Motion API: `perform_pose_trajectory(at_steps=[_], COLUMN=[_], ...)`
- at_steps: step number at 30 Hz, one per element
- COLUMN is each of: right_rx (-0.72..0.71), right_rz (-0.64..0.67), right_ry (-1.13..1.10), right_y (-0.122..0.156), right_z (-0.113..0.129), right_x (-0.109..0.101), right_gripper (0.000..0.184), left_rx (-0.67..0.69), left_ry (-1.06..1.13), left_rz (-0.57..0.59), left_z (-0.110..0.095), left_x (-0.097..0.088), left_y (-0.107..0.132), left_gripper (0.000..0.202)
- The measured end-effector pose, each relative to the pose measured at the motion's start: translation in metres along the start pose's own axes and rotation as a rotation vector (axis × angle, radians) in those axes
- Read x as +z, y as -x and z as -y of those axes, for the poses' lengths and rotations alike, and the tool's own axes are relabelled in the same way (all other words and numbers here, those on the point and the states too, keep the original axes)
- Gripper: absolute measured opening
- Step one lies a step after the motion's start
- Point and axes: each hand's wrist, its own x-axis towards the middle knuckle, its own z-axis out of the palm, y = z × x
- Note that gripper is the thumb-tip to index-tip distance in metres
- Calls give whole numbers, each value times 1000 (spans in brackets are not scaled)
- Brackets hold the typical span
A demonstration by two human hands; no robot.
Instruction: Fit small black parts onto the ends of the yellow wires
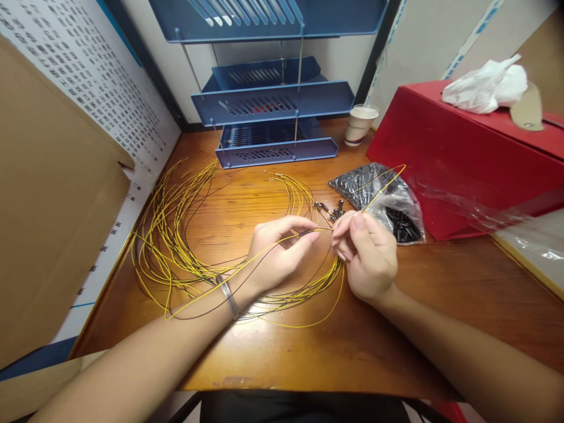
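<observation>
Bare forearms [145,346] at lower left and lower right of the frame, angled inward over the wooden tabletop [440,305], perhaps to bring both sets of fingertips close together. At frame centre, left hand [282,249] with thumb and index closed on a yellow wire [383,188] (apparently at a dark stretch, too fine to make out). Just right of centre, right hand [370,252] with thumb pressed to bent index, clamped on the same wire. Probably pinched at two points to keep the short span between in control; beyond the right fingertips, curls up and back in a loose loop. Draped along the left forearm past the metal bangle [227,296], a yellow and a dark strand, presumably clear of the fingers. At left of the frame, a loose wire coil [176,232]; below the hands, a curved wire bundle [308,289]. Behind the right hand, small dark connectors [338,210] and a plastic bag of black pieces [368,176], likely placed for easy reach. Farther right, a red box [440,158].
</observation>
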Motion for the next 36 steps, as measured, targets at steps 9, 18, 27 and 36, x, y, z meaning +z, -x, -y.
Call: perform_pose_trajectory(at_steps=[9, 18, 27, 36], right_rx=[34, 42, -9, -51], right_rz=[7, 8, -63, -96], right_ry=[28, 50, 201, 347], right_y=[1, 1, 0, -1], right_z=[0, -2, 0, 2], right_x=[-1, 1, 3, 3], right_gripper=[36, 37, 12, 12], left_rx=[0, 16, -2, -26], left_ry=[19, -3, -39, -18], left_rz=[36, 55, -8, -22], left_z=[-1, -1, 3, 3], left_x=[-2, -1, -2, -2], left_y=[1, 2, 0, 0], left_gripper=[9, 8, 8, 10])
